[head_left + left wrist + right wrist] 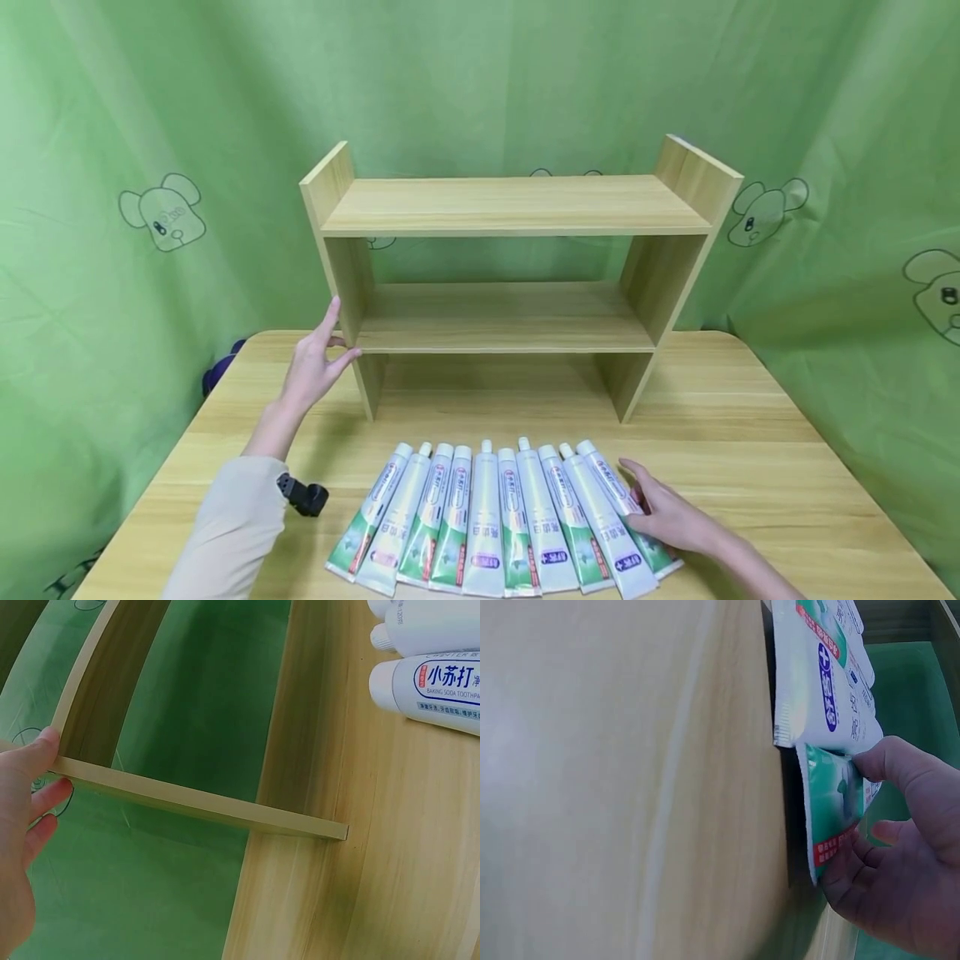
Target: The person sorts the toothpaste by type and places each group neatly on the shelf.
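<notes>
A row of several toothpaste tubes lies fanned out on the table, caps toward the shelf. Some are white with a purple label; others carry a green lower end. At the right end of the row, my right hand grips the outermost green-and-white toothpaste tube, thumb over its face and fingers along its outer edge. My left hand holds the left side panel of a two-tier wooden shelf near its middle board. In the left wrist view the thumb and fingers lie on opposite sides of that panel.
The shelf stands upright at the back of the wooden table, behind the tubes. A green curtain with mouse drawings surrounds the table. A black device is strapped at my left wrist. Something purple shows beyond the table's left edge.
</notes>
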